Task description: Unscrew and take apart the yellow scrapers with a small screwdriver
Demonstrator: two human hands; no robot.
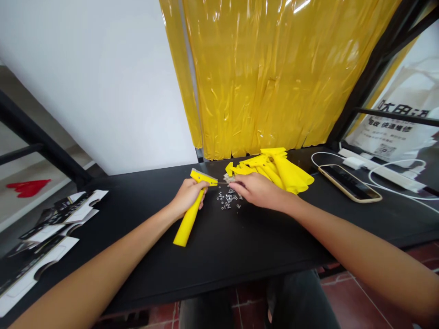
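Note:
My left hand [190,194] is wrapped round the handle of a yellow T-shaped plastic scraper [189,224]. Its head points up and away, with a grey strip along the far edge and small screws in it. My right hand [252,188] pinches what looks like a thin screwdriver [223,183]; its slim shaft reaches left to the right end of the head, and its handle is mostly hidden by my fingers. Just below, between the hands, lies a loose pile of small screws and nuts [229,198]. Some small pale pieces [227,177] lie behind my right fingertips.
Behind my right hand is a heap of yellow plastic parts [284,171]. A phone [350,183], white cables and a power strip [387,170] lie to the right. Printed cards [65,219] are stacked at left on the black table [219,265]. A yellow strip curtain [274,77] hangs behind.

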